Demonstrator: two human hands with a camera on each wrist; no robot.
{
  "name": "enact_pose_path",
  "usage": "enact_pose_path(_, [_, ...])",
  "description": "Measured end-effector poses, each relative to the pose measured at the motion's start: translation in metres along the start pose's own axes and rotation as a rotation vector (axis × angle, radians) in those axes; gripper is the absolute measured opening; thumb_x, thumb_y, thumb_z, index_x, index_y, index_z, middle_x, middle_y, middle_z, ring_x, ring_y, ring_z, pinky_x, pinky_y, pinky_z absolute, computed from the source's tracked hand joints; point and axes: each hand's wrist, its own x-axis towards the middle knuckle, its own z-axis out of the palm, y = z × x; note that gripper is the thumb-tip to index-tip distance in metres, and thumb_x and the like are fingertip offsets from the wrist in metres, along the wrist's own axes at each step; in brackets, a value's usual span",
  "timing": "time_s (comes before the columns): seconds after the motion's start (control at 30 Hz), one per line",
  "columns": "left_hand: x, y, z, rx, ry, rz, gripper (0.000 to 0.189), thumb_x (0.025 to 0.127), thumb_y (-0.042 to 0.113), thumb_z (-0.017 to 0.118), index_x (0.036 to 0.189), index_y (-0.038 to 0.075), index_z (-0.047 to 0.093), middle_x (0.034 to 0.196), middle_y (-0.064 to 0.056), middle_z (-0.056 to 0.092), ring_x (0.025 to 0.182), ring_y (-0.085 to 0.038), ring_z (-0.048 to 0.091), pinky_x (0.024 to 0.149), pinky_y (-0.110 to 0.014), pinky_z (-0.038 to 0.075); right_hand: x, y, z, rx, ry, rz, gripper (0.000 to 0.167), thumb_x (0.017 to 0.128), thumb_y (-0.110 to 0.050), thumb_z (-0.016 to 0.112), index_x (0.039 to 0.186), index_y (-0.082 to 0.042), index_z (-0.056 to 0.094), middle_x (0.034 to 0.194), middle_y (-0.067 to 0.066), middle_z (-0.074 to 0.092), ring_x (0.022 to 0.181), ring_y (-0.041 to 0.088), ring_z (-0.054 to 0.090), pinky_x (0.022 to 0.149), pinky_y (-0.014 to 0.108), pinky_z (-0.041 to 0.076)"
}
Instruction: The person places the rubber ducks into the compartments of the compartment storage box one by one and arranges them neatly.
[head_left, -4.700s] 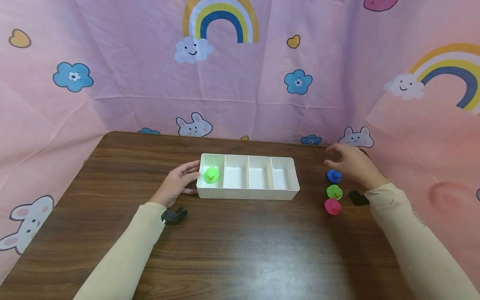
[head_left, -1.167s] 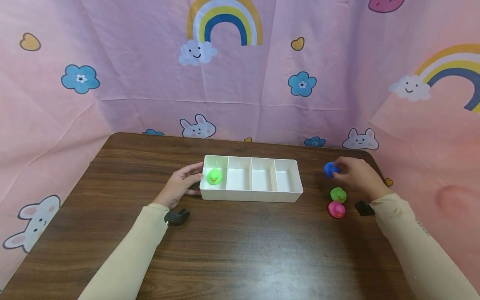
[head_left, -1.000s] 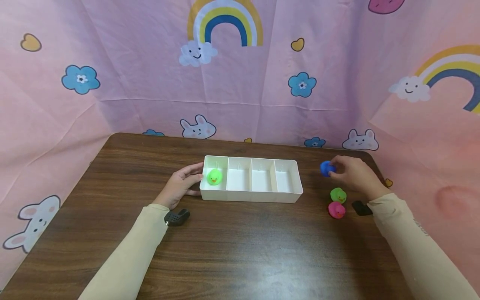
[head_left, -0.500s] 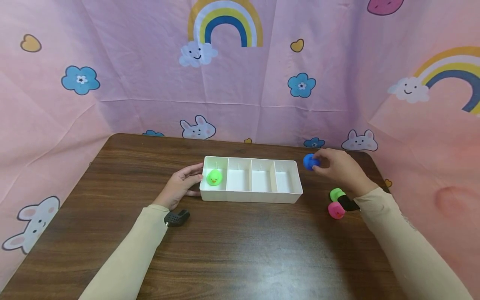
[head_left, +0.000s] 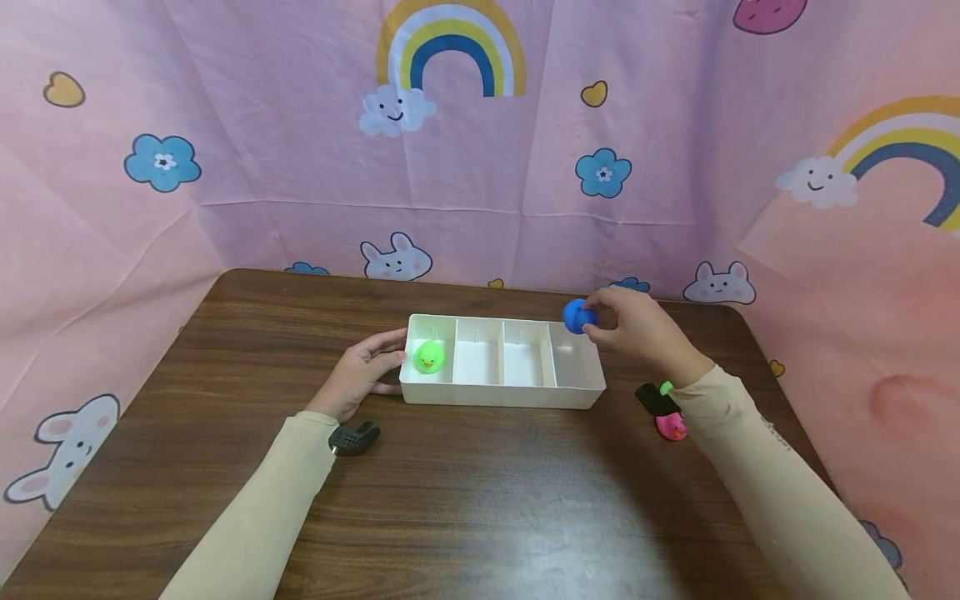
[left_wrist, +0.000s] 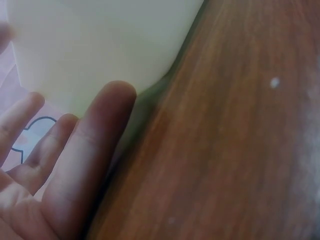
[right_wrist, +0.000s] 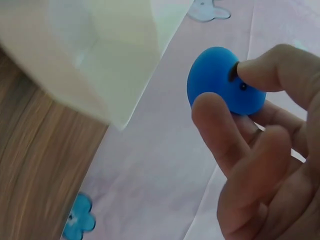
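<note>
A long white divided box (head_left: 502, 396) stands on the table, with a green rubber duck (head_left: 429, 357) in its leftmost compartment. My left hand (head_left: 354, 377) rests its fingertips against the box's left end wall; in the left wrist view the fingers (left_wrist: 107, 115) are spread and fairly straight along that wall. Over the back rim of the rightmost compartment, my right hand (head_left: 647, 330) pinches a blue rubber duck (head_left: 576, 317) between thumb and fingers. The right wrist view shows this duck (right_wrist: 212, 80) raised beside the box's corner (right_wrist: 117, 95).
To the right of the box, a pink duck (head_left: 672, 427) sits on the dark wooden table (head_left: 465, 500). Behind it, a second green duck (head_left: 666, 387) is mostly hidden by the right wrist's black camera (head_left: 656, 400). A patterned pink cloth (head_left: 510, 167) hangs behind the table.
My right hand has taken hold of the blue duck, lifted it and carried it left from the other ducks to the box's right end. My left hand stays at the box.
</note>
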Motion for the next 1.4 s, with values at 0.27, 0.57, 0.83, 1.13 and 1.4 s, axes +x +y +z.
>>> enact_pose_path(0.27, [0.000,0.000,0.002,-0.015,0.002,0.008,0.056,0.104,0.030,0.064,0.154,0.012,0.047,0.153,-0.015,0.051,0.129,-0.034,0.058,0.086,-0.044,0.063,0.013,-0.032,0.016,0.171,-0.040,-0.009,0.026,0.098,-0.012,0.072,0.123,-0.006,0.066,0.121,0.010,0.066,0.103,0.025,0.070,0.089,0.045,0.062])
enact_pose_path(0.57, [0.000,0.002,0.001,-0.017,0.002,0.024,0.055,0.105,0.028,0.064,0.155,0.013,0.046,0.153,-0.016,0.050,0.126,-0.028,0.061,0.085,-0.045,0.063,0.033,-0.064,0.038,0.107,-0.073,-0.074,0.029,0.095,-0.018,0.076,0.121,-0.006,0.069,0.119,0.008,0.071,0.116,0.027,0.068,0.096,0.046,0.059])
enact_pose_path(0.83, [0.000,0.001,0.000,-0.019,-0.001,0.025,0.057,0.104,0.028,0.065,0.155,0.015,0.046,0.154,-0.014,0.050,0.129,-0.029,0.060,0.085,-0.045,0.063,0.047,-0.079,0.063,-0.032,-0.115,-0.186,0.028,0.096,-0.020,0.076,0.120,-0.009,0.069,0.111,0.004,0.071,0.104,0.024,0.068,0.092,0.041,0.059])
enact_pose_path(1.13, [-0.001,0.005,0.001,-0.024,-0.006,0.030,0.058,0.104,0.028,0.066,0.156,0.014,0.045,0.154,-0.016,0.049,0.130,-0.032,0.058,0.084,-0.046,0.063,0.058,-0.081,0.082,-0.100,-0.202,-0.182,0.026,0.096,-0.021,0.076,0.119,-0.011,0.070,0.110,0.003,0.070,0.096,0.020,0.069,0.082,0.035,0.060])
enact_pose_path(1.4, [0.001,0.001,0.001,-0.030,-0.003,0.022,0.054,0.105,0.028,0.063,0.154,0.012,0.047,0.152,-0.015,0.051,0.127,-0.030,0.060,0.085,-0.046,0.063,0.066,-0.078,0.098,-0.131,-0.238,-0.170,0.024,0.095,-0.022,0.076,0.116,-0.011,0.071,0.108,0.002,0.070,0.098,0.018,0.066,0.090,0.036,0.058])
